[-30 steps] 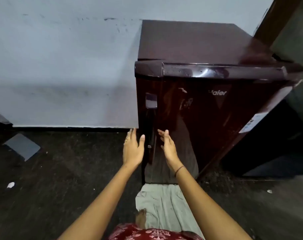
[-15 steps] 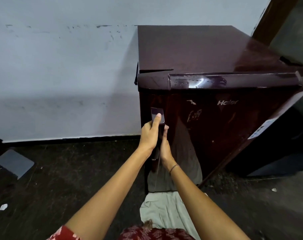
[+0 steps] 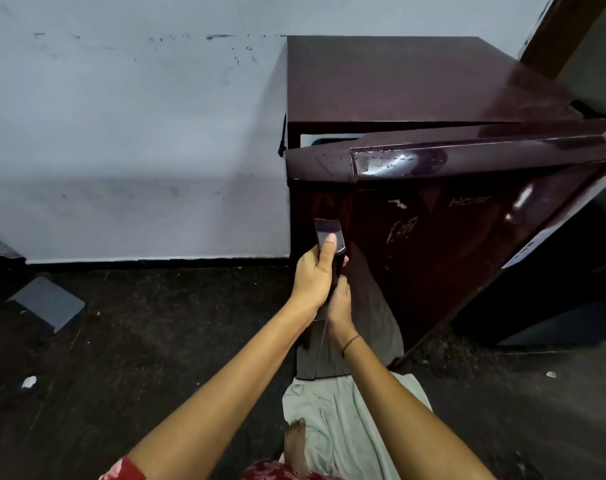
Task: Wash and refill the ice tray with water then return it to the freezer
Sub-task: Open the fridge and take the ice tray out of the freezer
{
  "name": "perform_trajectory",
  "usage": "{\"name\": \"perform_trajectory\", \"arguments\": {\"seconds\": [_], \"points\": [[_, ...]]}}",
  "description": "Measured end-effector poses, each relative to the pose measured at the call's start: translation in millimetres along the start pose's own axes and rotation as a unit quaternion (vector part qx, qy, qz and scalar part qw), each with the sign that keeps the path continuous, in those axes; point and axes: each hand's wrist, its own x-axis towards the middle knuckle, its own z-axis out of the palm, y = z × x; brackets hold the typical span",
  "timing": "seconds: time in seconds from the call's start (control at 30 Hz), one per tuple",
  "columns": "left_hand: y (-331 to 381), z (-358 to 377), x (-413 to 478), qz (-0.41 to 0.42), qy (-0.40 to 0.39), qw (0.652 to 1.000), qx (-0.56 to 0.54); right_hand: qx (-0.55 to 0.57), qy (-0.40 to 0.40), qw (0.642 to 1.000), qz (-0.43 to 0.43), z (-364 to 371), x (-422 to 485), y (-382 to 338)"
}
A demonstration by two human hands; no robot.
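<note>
**Maroon fridge door standing ajar, both hands gripping its handle**

Glossy maroon metal is filling the right half of the view: a small fridge (image 3: 398, 81) is standing against a pale wall (image 3: 121, 133), and its door (image 3: 450, 254) is hanging slightly ajar on the handle side. A thin pale sliver of the interior (image 3: 325, 139) is showing between the door's top edge and the fridge body. The ice tray is not showing anywhere; whatever is lying inside the fridge is being hidden by the door.

At the fridge's front left edge, the left hand (image 3: 312, 278) is clasping the dark handle (image 3: 327, 230), its fingers wrapping round the back and its thumb (image 3: 329, 247) lying straight up the handle's face. Just below it, the right hand (image 3: 339, 303) is clenching the lower part of the same handle, with its fingertips tucked out of sight behind the door edge. A thin bracelet (image 3: 350, 342) is circling that wrist.

On the dark floor (image 3: 156, 341) in front of the fridge, a grey cloth (image 3: 336, 410) is lying with a bare foot (image 3: 296, 441) resting on its near end. Well to the left of the fridge, a flat grey slab (image 3: 48, 303) is lying near the wall's base
</note>
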Motion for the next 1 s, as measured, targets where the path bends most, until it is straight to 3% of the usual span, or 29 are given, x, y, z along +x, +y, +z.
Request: {"name": "perform_trajectory", "arguments": {"seconds": [0.07, 0.17, 0.3, 0.47, 0.6, 0.73, 0.83, 0.93, 1.0], "points": [[-8, 10, -18, 0.006, 0.036, 0.999, -0.002, -0.03, 0.003, 1.0, 0.006, -13, -14, 7], [-14, 28, -49, 0.01, 0.151, 0.988, 0.035, -0.082, -0.001, 0.996, 0.017, -34, -28, 22], [-19, 36, -86, 0.07, 0.25, 0.965, 0.036, -0.041, 0.066, 0.997, 0.025, -55, -59, 32], [-20, 38, -113, 0.151, 0.132, 0.979, 0.034, -0.012, 0.114, 0.984, -0.136, -92, -117, -1], [-28, 42, -139, 0.19, 0.154, 0.963, 0.111, -0.047, 0.15, 0.946, -0.283, -111, -148, -29], [-33, 51, -174, 0.2, 0.177, 0.948, 0.175, -0.154, 0.21, 0.88, -0.397, -128, -178, -56], [-41, 55, -195, 0.219, 0.174, 0.939, 0.2, -0.223, 0.207, 0.859, -0.412, -136, -206, -72], [-46, 64, -210, 0.273, 0.13, 0.926, 0.225, -0.233, 0.232, 0.855, -0.402, -151, -231, -80], [-51, 76, -221, 0.314, 0.103, 0.915, 0.233, -0.274, 0.25, 0.832, -0.412, -170, -243, -86]]}}
